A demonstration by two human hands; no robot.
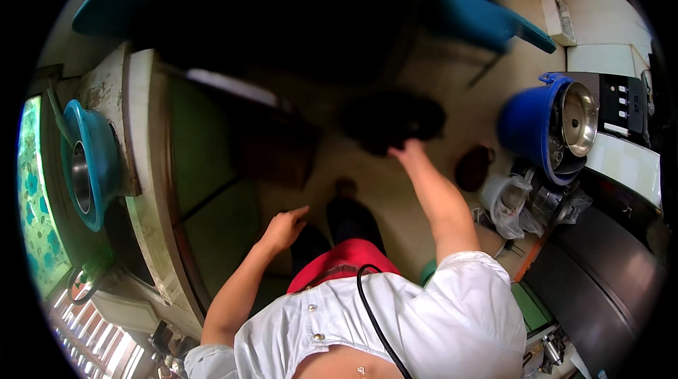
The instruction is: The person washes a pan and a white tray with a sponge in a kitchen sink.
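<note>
My right hand (pixel 409 150) reaches forward to the near edge of a black, blurred object (pixel 394 117) above the floor. The fingers merge with its dark edge, so I cannot tell whether they grip it or what the object is. My left hand (pixel 288 226) hangs at the left in front of my body, its fingers loosely bent and holding nothing that I can see. Beneath the hands are my dark-clothed legs and the tan floor (pixel 402 188).
At the right stand a blue bucket (pixel 522 119) holding metal pans, a brown pot (pixel 474 168) and a whitish bucket (pixel 498 196) with plastic bags. A teal basin (pixel 108 156) rests on the left counter (pixel 145 183). Blue chairs (pixel 476 19) stand ahead near a large dark shape.
</note>
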